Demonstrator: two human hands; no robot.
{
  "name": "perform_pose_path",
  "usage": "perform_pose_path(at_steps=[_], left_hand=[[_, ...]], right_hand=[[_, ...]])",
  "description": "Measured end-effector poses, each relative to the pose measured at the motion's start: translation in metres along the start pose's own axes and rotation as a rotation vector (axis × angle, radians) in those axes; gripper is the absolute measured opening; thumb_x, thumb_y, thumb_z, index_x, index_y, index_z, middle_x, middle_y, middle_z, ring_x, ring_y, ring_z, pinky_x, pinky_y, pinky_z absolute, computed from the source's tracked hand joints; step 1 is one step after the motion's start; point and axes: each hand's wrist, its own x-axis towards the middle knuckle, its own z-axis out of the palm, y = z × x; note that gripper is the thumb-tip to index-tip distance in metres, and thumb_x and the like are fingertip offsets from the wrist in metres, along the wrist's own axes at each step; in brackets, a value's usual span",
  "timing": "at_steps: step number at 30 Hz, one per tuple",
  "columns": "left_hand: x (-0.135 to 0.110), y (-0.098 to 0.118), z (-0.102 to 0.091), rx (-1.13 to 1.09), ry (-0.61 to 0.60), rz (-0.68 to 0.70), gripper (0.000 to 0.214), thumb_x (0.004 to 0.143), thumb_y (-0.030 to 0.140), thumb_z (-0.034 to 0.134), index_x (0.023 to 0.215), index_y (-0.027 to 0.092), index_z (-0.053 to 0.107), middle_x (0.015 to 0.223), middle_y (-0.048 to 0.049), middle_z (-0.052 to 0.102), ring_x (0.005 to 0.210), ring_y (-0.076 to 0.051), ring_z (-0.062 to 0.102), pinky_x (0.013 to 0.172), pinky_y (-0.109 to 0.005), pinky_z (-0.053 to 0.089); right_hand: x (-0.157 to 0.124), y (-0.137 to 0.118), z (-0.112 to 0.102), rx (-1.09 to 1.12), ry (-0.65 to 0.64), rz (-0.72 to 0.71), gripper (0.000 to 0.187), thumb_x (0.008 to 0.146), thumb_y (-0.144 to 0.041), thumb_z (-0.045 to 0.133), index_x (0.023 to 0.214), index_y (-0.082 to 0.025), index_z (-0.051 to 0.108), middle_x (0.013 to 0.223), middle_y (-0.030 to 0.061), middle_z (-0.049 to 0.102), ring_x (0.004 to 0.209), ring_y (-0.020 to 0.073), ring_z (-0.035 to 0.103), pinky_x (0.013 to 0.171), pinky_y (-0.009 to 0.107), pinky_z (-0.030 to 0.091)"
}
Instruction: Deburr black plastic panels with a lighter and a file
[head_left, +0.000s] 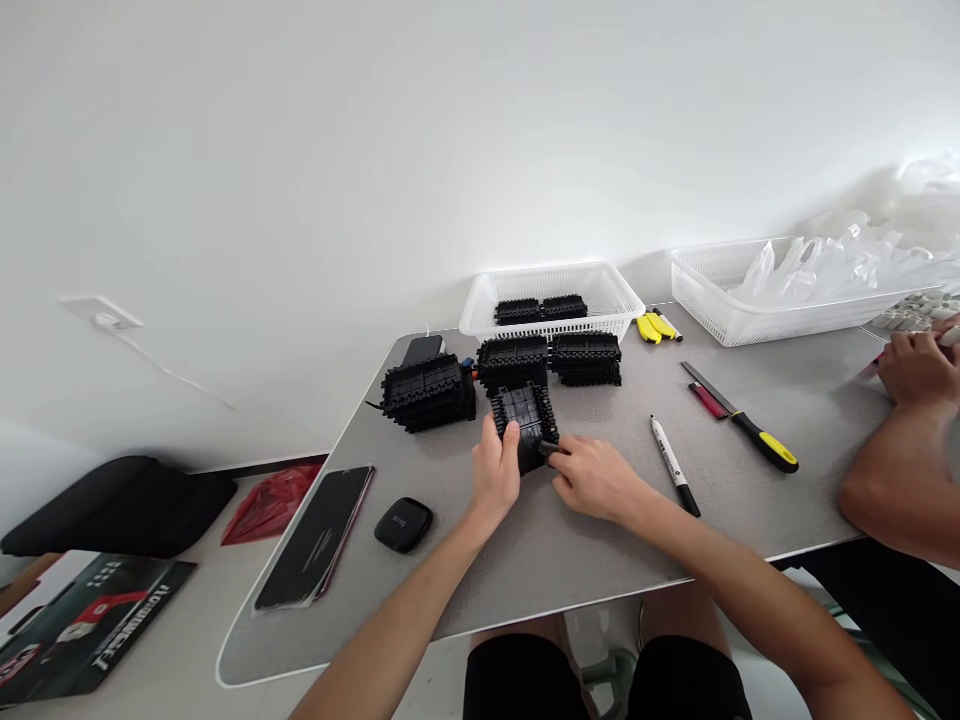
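Observation:
My left hand [497,468] grips a black plastic piece with toothed edges [519,408], tilted up above the table, its thumb lying on the flat face. Closed around a small dark tool [549,448], my right hand [592,475] holds its tip at the piece's lower right edge. Whether the tool is a blade or something else I cannot make out. Just behind stand stacks of similar black pieces: a left stack [424,390], a middle stack [513,362] and a right stack [586,358].
A white basket [551,275] holding black pieces stands behind; another basket [739,325] holds plastic bags. Rightward lie a marker [671,455], a file [765,440] and yellow-handled items [654,327]. A tablet [319,535] and black case [403,524] lie left. Another person's hand [919,365] works at right.

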Motion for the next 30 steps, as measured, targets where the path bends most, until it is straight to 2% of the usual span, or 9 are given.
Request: perform_pose_path(at_steps=[2,5,7,10,13,20,25,27,30], left_hand=[[0.001,0.000,-0.001,-0.042,0.011,-0.024,0.041,0.094,0.054,0.037,0.108,0.019,0.052,0.086,-0.0056,0.064,0.073,-0.021,0.059,0.068,-0.034,0.045],[0.002,0.002,-0.002,-0.149,0.047,-0.037,0.041,0.094,0.053,0.039,0.115,0.020,0.051,0.104,-0.0090,0.065,0.092,-0.023,0.062,0.081,-0.037,0.048],[0.002,0.002,-0.001,-0.214,0.052,-0.058,0.042,0.093,0.054,0.040,0.116,0.021,0.052,0.112,-0.0101,0.064,0.102,-0.025,0.060,0.088,-0.038,0.047],[0.003,-0.002,0.002,-0.307,0.060,-0.094,0.043,0.092,0.055,0.042,0.115,0.021,0.053,0.114,-0.0103,0.063,0.108,-0.025,0.059,0.092,-0.039,0.048],[0.006,-0.010,0.006,-0.340,0.112,-0.123,0.042,0.091,0.055,0.044,0.112,0.020,0.055,0.114,-0.0104,0.063,0.107,-0.025,0.059,0.095,-0.040,0.047],[0.011,-0.025,0.011,-0.418,0.127,-0.177,0.043,0.090,0.056,0.046,0.112,0.021,0.057,0.118,-0.0105,0.063,0.111,-0.026,0.060,0.098,-0.041,0.048],[0.005,-0.016,0.010,-0.367,0.049,-0.141,0.045,0.090,0.055,0.045,0.118,0.020,0.055,0.119,-0.0110,0.062,0.114,-0.026,0.058,0.099,-0.042,0.046],[0.003,-0.012,0.010,-0.349,0.044,-0.137,0.046,0.091,0.056,0.044,0.117,0.020,0.055,0.120,-0.0113,0.062,0.115,-0.026,0.058,0.099,-0.042,0.046],[0.003,-0.009,0.009,-0.374,0.050,-0.143,0.046,0.091,0.055,0.044,0.121,0.021,0.054,0.125,-0.0112,0.060,0.120,-0.025,0.055,0.102,-0.040,0.044]], right_hand=[[-0.002,0.008,-0.002,0.129,0.132,0.084,0.020,0.082,-0.014,0.049,0.082,-0.016,0.070,0.080,0.0069,0.064,0.069,0.0183,0.059,0.061,0.030,0.042],[-0.002,0.020,-0.003,0.370,0.410,0.289,0.029,0.082,-0.013,0.046,0.097,-0.017,0.071,0.089,0.0067,0.067,0.075,0.0169,0.062,0.070,0.029,0.046],[0.000,0.024,0.000,0.526,0.470,0.408,0.034,0.083,-0.014,0.045,0.106,-0.017,0.070,0.099,0.0073,0.069,0.086,0.0179,0.063,0.078,0.030,0.047],[0.005,0.024,0.007,0.772,0.275,0.461,0.037,0.082,-0.016,0.045,0.111,-0.017,0.070,0.105,0.0069,0.071,0.090,0.0187,0.064,0.081,0.031,0.047],[0.008,0.023,0.014,0.952,0.123,0.431,0.040,0.081,-0.018,0.044,0.113,-0.015,0.069,0.101,0.0058,0.072,0.081,0.0172,0.063,0.074,0.029,0.047],[0.007,0.035,0.011,0.890,0.157,0.546,0.031,0.074,-0.019,0.045,0.086,-0.017,0.074,0.077,0.0015,0.070,0.069,0.0158,0.058,0.062,0.026,0.041],[0.009,0.037,0.008,1.109,0.237,0.468,0.037,0.073,-0.021,0.050,0.104,-0.018,0.071,0.099,0.0035,0.071,0.082,0.0158,0.061,0.071,0.026,0.045],[0.008,0.037,0.007,1.167,0.180,0.457,0.032,0.071,-0.021,0.050,0.095,-0.018,0.071,0.086,0.0016,0.070,0.072,0.0143,0.058,0.063,0.024,0.043],[0.007,0.039,0.006,1.180,0.127,0.544,0.027,0.069,-0.020,0.046,0.082,-0.017,0.070,0.066,-0.0011,0.062,0.058,0.0123,0.051,0.053,0.023,0.036]])
